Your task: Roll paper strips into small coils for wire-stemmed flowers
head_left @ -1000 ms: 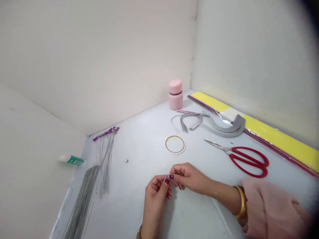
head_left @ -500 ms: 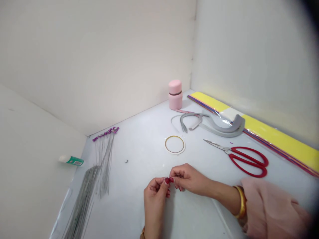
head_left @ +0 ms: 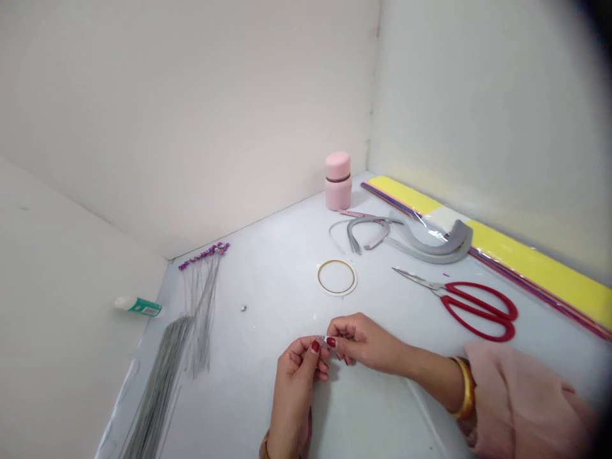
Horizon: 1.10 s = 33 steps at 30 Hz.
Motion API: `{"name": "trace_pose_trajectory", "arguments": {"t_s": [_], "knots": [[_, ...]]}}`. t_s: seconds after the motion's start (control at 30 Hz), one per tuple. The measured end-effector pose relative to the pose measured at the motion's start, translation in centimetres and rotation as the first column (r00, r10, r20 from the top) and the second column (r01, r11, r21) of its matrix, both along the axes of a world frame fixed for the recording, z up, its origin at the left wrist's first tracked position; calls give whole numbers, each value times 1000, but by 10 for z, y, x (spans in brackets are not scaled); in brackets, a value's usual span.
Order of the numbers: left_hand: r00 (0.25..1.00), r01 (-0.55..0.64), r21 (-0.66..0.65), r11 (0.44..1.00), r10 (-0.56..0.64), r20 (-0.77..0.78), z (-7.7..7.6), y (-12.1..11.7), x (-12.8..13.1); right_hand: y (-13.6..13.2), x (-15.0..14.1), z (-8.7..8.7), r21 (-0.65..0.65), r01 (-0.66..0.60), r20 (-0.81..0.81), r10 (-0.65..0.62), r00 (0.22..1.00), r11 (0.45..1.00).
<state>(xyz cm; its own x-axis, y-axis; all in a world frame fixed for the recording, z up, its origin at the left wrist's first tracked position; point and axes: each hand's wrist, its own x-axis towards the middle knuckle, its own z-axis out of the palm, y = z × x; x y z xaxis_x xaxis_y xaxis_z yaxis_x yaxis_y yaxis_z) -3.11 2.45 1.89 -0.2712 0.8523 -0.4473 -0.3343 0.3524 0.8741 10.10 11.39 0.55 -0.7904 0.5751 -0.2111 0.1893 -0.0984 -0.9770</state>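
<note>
My left hand (head_left: pixel 297 376) pinches a tiny pale piece (head_left: pixel 320 340) between thumb and forefinger; its kind is too small to tell. My right hand (head_left: pixel 359 340) is closed beside it, thumb and forefinger pressed together at a small whitish bit, and whether both hands grip one thing I cannot make out. Beyond the hands lies a roll of narrow double-sided tape (head_left: pixel 355 280), flat on the table. Red-handled scissors (head_left: pixel 444 290) rest to the right, blades partly closed and pointing left.
At left lie a bundle of grey wires (head_left: pixel 160 382) and purple-tipped wire stems (head_left: pixel 205 255), near a green glue stick (head_left: pixel 143 306). Behind stand a pink flask (head_left: pixel 338 185) and grey strips (head_left: pixel 430 252). Yellow sheets (head_left: pixel 526 255) line the right wall. A small silvery bit (head_left: pixel 243 308) lies left of centre.
My fingertips have drawn slightly apart, and the pale piece in my left fingers now shows. The left hand has tilted a little; the view has shifted slightly.
</note>
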Motion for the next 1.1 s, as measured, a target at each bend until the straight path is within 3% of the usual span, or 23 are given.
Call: {"name": "trace_pose_trajectory", "arguments": {"t_s": [0.5,0.9,1.1], "knots": [[992,-95,-58,994,90,-86,-6,2,5,-1,0,2,-8,-4,4,4,1000,1000],[983,-13,-5,1000,12,-184,-6,-1,5,-1,1,2,75,-14,-11,14,1000,997],[969,21,36,999,-12,-245,-4,0,7,-2,1,-1,0,-23,-18,23,1000,1000]]}}
